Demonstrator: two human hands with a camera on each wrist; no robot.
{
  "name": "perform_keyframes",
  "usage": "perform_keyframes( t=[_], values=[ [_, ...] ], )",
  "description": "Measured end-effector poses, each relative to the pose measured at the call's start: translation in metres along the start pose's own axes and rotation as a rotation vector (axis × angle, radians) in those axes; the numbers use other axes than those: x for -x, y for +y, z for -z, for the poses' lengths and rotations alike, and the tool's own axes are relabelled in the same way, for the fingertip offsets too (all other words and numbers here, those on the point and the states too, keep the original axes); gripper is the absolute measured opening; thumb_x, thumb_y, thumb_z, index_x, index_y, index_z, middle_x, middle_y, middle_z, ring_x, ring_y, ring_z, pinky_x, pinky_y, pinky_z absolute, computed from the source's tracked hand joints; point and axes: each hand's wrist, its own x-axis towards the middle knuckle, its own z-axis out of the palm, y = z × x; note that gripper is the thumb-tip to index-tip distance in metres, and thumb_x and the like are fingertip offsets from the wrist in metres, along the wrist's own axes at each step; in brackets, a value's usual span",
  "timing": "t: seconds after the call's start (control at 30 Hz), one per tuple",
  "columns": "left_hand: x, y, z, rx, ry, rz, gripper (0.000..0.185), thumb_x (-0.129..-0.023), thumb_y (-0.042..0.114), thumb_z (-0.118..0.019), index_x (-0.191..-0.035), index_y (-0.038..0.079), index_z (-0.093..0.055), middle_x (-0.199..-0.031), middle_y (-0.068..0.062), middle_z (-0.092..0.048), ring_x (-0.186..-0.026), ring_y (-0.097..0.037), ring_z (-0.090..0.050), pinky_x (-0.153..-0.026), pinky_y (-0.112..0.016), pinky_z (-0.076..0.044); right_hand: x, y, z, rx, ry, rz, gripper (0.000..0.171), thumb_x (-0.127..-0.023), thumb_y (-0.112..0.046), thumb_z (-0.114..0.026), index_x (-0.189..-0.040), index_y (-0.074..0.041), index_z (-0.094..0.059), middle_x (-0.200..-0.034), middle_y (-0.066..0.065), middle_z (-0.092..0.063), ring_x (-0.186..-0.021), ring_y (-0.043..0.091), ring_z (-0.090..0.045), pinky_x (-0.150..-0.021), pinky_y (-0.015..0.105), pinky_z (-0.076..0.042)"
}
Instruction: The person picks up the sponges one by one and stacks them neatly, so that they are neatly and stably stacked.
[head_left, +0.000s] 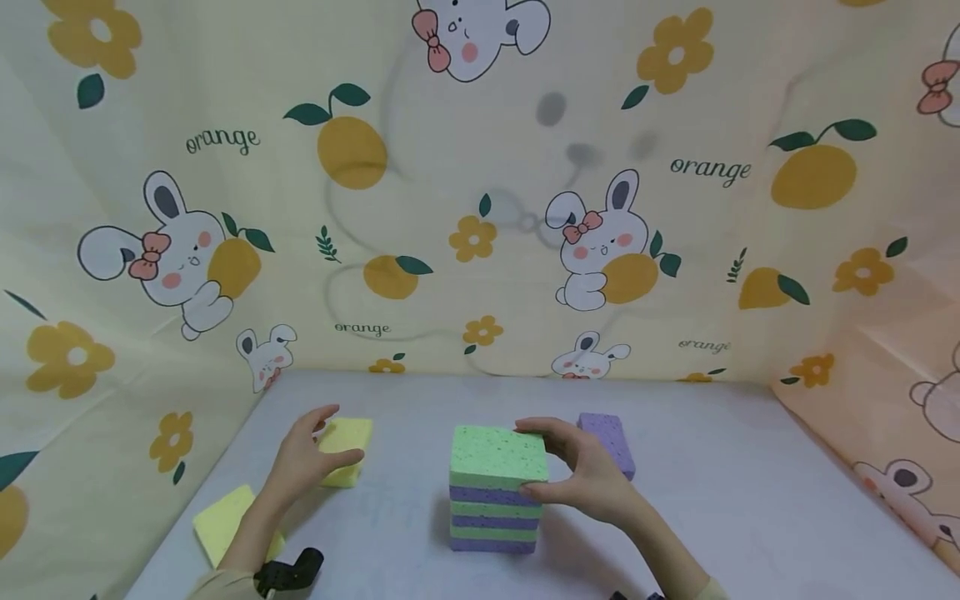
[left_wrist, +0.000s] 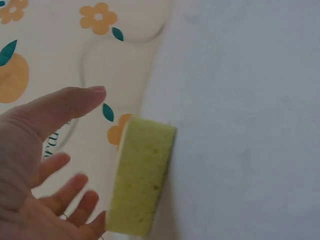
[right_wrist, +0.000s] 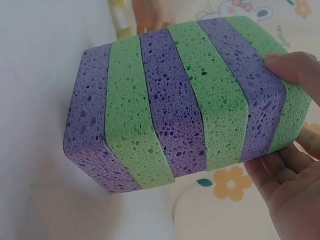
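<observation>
A stack of green and purple sponges (head_left: 495,508) stands on the table, colours alternating, with a green sponge (head_left: 497,450) on top and a purple one at the bottom. My right hand (head_left: 585,479) grips the upper end of the stack from the right, thumb on the near side and fingers behind. The right wrist view has that thumb (right_wrist: 295,70) across the top green sponge and the purple one under it. My left hand (head_left: 303,458) is spread, thumb apart from the fingers, beside a yellow sponge (head_left: 351,442). It holds nothing.
Another yellow sponge (head_left: 225,521) lies at the left, partly hidden by my left forearm. Behind my right hand lies a single purple sponge (head_left: 609,442). A patterned cloth (head_left: 480,283) with rabbits and oranges rises along the back and sides of the pale table (head_left: 712,500).
</observation>
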Motion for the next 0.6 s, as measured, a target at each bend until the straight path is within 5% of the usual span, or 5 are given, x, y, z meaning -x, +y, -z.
perform_keyframes(
  t=[0.23, 0.6],
  values=[
    [0.000, -0.007, -0.005, 0.038, 0.001, 0.066, 0.101, -0.059, 0.031, -0.083, -0.138, 0.005, -0.024, -0.138, -0.017, -0.029, -0.121, -0.036, -0.030, -0.096, -0.051, -0.031, -0.001, 0.000, -0.001, -0.018, -0.013, -0.003, 0.061, -0.069, -0.010, -0.077, -0.123, -0.011, -0.048, -0.119, 0.009, -0.052, -0.108, 0.023, -0.050, -0.094, 0.033, -0.039],
    [0.000, -0.012, -0.010, 0.045, -0.016, 0.098, 0.102, -0.057, 0.033, -0.084, -0.137, 0.005, -0.026, -0.135, -0.015, -0.032, -0.121, -0.031, -0.031, -0.099, -0.048, -0.027, -0.001, 0.001, 0.000, -0.011, -0.015, -0.004, 0.062, -0.069, -0.011, -0.077, -0.124, -0.011, -0.048, -0.120, 0.008, -0.052, -0.107, 0.022, -0.050, -0.094, 0.031, -0.039]
  ],
)
